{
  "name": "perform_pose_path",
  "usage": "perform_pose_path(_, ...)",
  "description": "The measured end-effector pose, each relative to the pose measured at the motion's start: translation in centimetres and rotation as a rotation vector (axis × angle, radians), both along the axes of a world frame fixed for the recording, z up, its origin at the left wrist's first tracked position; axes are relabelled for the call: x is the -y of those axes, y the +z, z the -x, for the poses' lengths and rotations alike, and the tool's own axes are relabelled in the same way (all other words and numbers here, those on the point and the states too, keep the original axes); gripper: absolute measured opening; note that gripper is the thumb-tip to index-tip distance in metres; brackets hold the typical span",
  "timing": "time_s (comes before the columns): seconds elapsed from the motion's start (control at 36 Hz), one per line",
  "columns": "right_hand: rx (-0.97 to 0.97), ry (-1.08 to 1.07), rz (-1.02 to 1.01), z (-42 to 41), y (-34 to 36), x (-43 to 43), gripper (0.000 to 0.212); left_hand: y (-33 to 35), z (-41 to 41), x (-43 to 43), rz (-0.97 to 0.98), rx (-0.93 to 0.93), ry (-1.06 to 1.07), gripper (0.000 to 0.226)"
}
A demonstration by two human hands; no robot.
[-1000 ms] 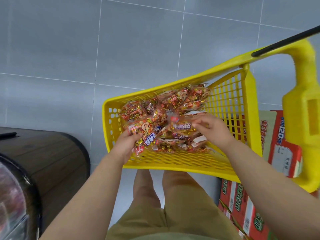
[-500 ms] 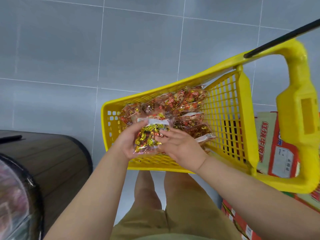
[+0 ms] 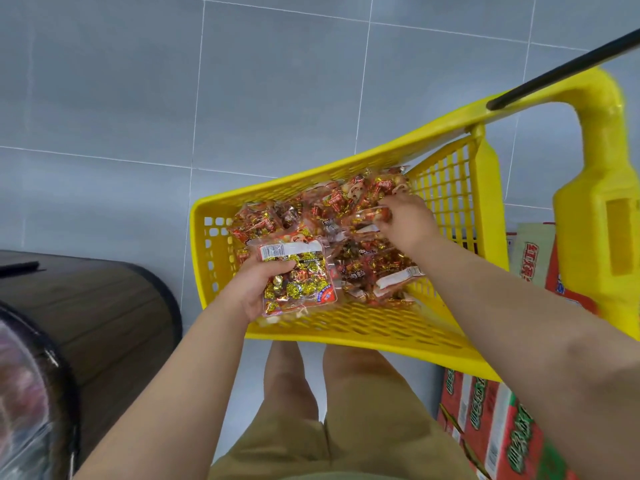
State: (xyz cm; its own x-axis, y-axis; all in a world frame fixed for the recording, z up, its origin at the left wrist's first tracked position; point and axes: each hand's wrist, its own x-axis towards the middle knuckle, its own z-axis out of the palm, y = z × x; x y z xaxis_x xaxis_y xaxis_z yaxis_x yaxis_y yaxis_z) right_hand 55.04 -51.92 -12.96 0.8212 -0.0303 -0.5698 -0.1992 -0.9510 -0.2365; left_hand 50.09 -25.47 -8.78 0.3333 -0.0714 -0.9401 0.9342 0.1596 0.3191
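A yellow plastic basket point(image 3: 346, 323) on a trolley holds several clear bags of red and gold wrapped candies point(image 3: 367, 258). My left hand point(image 3: 258, 284) grips one candy bag point(image 3: 298, 275) by its left edge, thumb on top, holding it above the basket's near left corner. My right hand point(image 3: 407, 220) reaches deep into the basket at the far right, fingers curled on another candy bag point(image 3: 369, 216) in the pile. The fingertips of my right hand are hidden among the packets.
The trolley's yellow handle post point(image 3: 602, 188) and a black bar point(image 3: 561, 72) rise at the right. Red and green cartons point(image 3: 491, 424) sit under the basket. A dark wooden rounded counter point(image 3: 86, 306) stands at the left. Grey floor tiles lie beyond. My legs stand just below the basket.
My right hand let go of the bag that both hands held and moved to the far right of the pile. My left hand keeps that bag, now lower and nearer.
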Motion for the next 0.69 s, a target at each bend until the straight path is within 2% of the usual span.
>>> perform_pose_path(0.08, -0.058, 0.144, 0.086, 0.2, -0.2, 0.1, 0.024, 0.5, -0.1, -0.2, -0.035, 0.004, -0.007, 0.042)
perform_pose_path(0.14, -0.017, 0.166, 0.067, 0.2, 0.0, 0.3, 0.026, 1.0, -0.1, -0.4, -0.062, 0.002, 0.024, 0.047)
perform_pose_path(0.19, 0.048, 0.147, -0.007, 0.4, 1.0, 0.3, 0.032, 2.0, -0.3, -0.6, -0.081, 0.013, 0.078, 0.036)
perform_pose_path(0.25, 0.082, 0.034, -0.167, 0.7, 2.9, 0.0, 0.033, 3.1, -0.4, -1.1, -0.088, 0.023, 0.139, 0.026)
perform_pose_path(0.31, 0.064, -0.133, -0.375, 0.9, 5.4, -0.7, 0.029, 4.7, -0.6, -1.8, -0.082, 0.047, 0.198, 0.030)
perform_pose_path(0.36, 0.039, -0.276, -0.564, 1.0, 8.1, -1.7, 0.015, 6.3, -0.5, -2.7, -0.084, 0.077, 0.245, 0.037)
perform_pose_path(0.42, 0.029, -0.378, -0.690, 0.8, 10.6, -3.0, 0.004, 7.9, -0.2, -3.7, -0.088, 0.122, 0.288, 0.030)
perform_pose_path(0.5, 0.013, -0.431, -0.798, 0.2, 14.0, -5.2, 0.006, 10.6, 0.8, -5.3, -0.076, 0.171, 0.367, 0.023)
perform_pose_path(0.56, -0.055, -0.437, -0.869, -0.2, 15.9, -7.1, 0.002, 12.3, 1.6, -6.7, -0.067, 0.211, 0.408, 0.029)
perform_pose_path(0.61, -0.134, -0.459, -0.970, -0.6, 17.3, -9.3, 0.010, 13.9, 2.7, -8.1, -0.077, 0.242, 0.460, 0.033)
perform_pose_path(0.69, -0.231, -0.502, -1.129, -0.7, 19.3, -13.0, 0.011, 16.1, 4.8, -10.5, -0.082, 0.283, 0.534, 0.032)
